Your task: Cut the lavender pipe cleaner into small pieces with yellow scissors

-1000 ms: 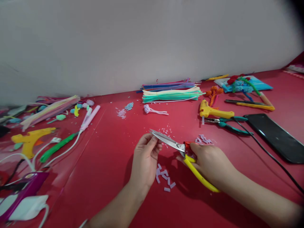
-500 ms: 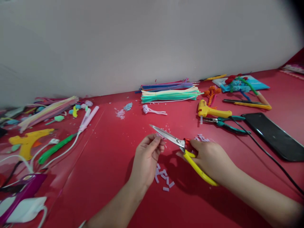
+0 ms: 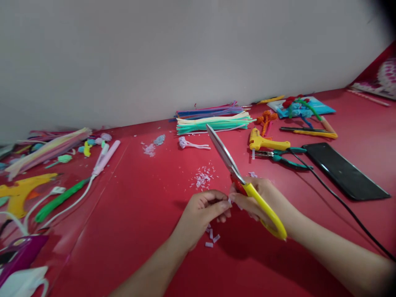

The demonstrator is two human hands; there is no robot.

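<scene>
My right hand is closed around scissors with yellow and red handles; the blades are together and point up and away to the left. Between the fingertips of my left hand is a small pale lilac piece, pinched, and the right fingertips are close beside it. Several short lilac cut pieces lie on the red table just below the hands. Beyond the left hand is a scatter of tiny lilac clippings. More lilac pieces lie partly hidden behind my right hand.
Farther back are a lilac pipe-cleaner flower and pipe-cleaner bundles. To the right lie a yellow glue gun, pliers, a black phone and a black cable. Another glue gun and a green-handled tool are at left.
The scissors have swung upward, away from the left fingertips, and their blades have come together. My left hand has moved right, meeting the right fingers. The clippings are now uncovered.
</scene>
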